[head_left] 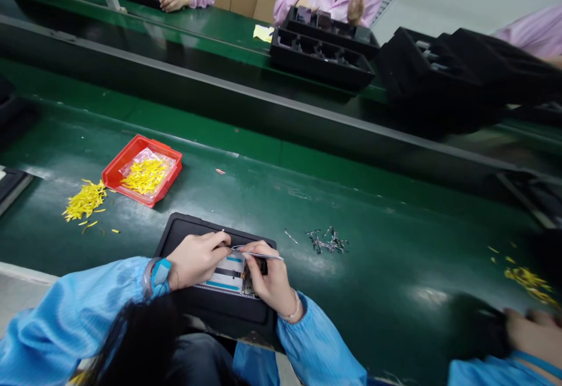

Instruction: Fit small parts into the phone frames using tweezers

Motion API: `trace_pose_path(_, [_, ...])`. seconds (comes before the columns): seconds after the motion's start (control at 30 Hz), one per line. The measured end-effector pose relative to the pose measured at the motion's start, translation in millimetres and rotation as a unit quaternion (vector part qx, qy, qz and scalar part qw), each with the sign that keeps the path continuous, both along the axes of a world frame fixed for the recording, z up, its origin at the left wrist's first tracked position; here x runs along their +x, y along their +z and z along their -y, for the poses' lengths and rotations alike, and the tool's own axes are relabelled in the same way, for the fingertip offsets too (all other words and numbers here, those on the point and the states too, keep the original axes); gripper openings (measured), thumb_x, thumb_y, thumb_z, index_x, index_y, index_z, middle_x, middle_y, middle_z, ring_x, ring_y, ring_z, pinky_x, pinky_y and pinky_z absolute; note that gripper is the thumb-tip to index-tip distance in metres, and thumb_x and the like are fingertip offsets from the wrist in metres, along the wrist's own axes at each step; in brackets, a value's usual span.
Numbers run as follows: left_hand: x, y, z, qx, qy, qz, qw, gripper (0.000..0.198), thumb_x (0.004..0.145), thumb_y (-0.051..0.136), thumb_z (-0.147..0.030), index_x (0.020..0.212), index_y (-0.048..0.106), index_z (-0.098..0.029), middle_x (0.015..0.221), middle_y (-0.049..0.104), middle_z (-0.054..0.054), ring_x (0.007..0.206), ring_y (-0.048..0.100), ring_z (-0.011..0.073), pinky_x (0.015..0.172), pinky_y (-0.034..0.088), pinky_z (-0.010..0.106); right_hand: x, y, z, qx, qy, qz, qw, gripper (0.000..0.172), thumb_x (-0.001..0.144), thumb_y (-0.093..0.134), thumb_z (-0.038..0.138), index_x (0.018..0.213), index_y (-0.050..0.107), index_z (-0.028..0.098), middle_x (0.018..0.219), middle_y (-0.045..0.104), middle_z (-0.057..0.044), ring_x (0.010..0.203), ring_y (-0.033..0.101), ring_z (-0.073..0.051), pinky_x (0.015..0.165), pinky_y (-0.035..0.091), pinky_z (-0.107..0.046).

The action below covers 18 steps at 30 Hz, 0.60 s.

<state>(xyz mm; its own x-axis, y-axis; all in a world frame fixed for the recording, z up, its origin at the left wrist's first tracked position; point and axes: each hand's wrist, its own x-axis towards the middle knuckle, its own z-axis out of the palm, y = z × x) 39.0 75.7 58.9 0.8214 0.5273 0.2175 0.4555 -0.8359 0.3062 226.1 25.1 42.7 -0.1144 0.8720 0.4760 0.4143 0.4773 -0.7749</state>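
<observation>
An opened electronic device (226, 275), with silvery-white panels, blue strips and a circuit board on its right side, lies in a black foam tray (188, 226) before me. My right hand (272, 283) grips a pair of metal tweezers (267, 256), their tips near the device's upper edge. Close to those tips, my left hand (197, 257) bends over the upper left of the device with thumb and fingers pinched together. Whatever sits between its fingertips is too small to make out. A blue wrist strap (160, 273) circles my left wrist.
A red bin (169, 178) holds yellow strips, with a pile of yellow strips (85, 198) beside it. Small dark parts (328, 239) lie right of the tray. A co-worker's hand (535, 336) is at right. Beyond the divider (246, 96), people in pink handle black trays (320, 58).
</observation>
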Motion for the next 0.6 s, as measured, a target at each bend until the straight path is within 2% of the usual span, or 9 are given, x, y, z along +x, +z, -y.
trace_pose_path(0.2, [0.6, -1.2, -0.4, -0.019, 0.009, -0.03, 0.999, 0.029, 0.079, 0.037, -0.004, 0.092, 0.058, -0.019, 0.094, 0.062, 0.002, 0.077, 0.061, 0.0117, 0.059, 0.047, 0.018, 2.5, -1.6, 0.0, 0.004, 0.015, 0.015, 1.0, 0.014, 0.088, 0.048, 0.01, 0.096, 0.049, 0.022, 0.078, 0.065, -0.005, 0.068, 0.064, -0.018, 0.061, 0.053, -0.03])
trace_pose_path(0.3, [2.0, 0.1, -1.5, -0.059, 0.028, 0.004, 0.998, 0.024, 0.083, 0.035, -0.007, 0.089, 0.056, -0.019, 0.093, 0.062, 0.002, 0.078, 0.061, 0.0115, 0.062, 0.048, 0.018, 1.6, -3.7, 2.6, -0.025, -0.043, -0.035, 0.998, 0.011, 0.09, 0.049, 0.014, 0.097, 0.049, 0.023, 0.081, 0.066, -0.005, 0.073, 0.067, -0.018, 0.065, 0.054, -0.031])
trace_pose_path(0.4, [4.4, -0.4, -2.8, -0.089, 0.059, 0.048, 0.993, 0.018, 0.087, 0.038, -0.014, 0.092, 0.054, -0.018, 0.096, 0.061, 0.003, 0.083, 0.061, 0.0133, 0.068, 0.05, 0.021, -0.6, -6.8, 4.2, -0.035, -0.111, -0.134, 0.984, 0.009, 0.092, 0.051, 0.02, 0.099, 0.046, 0.024, 0.083, 0.064, -0.003, 0.077, 0.068, -0.018, 0.069, 0.056, -0.033])
trace_pose_path(0.5, [6.9, -4.4, -4.1, -0.071, 0.051, 0.068, 0.994, 0.018, 0.089, 0.041, -0.016, 0.096, 0.058, -0.018, 0.099, 0.061, 0.005, 0.084, 0.06, 0.0149, 0.075, 0.05, 0.025, -2.0, -8.8, 4.1, -0.029, -0.148, -0.197, 0.969, 0.012, 0.091, 0.054, 0.025, 0.099, 0.046, 0.024, 0.083, 0.063, -0.002, 0.077, 0.069, -0.017, 0.07, 0.056, -0.032])
trace_pose_path(0.6, [8.9, -8.0, -3.8, -0.043, 0.037, 0.053, 0.997, 0.02, 0.088, 0.041, -0.011, 0.089, 0.061, -0.018, 0.098, 0.061, 0.005, 0.079, 0.059, 0.0147, 0.072, 0.049, 0.026, 0.0, -8.2, 4.7, -0.027, -0.174, -0.217, 0.96, 0.014, 0.09, 0.056, 0.027, 0.1, 0.047, 0.025, 0.084, 0.064, -0.001, 0.078, 0.069, -0.016, 0.071, 0.055, -0.03])
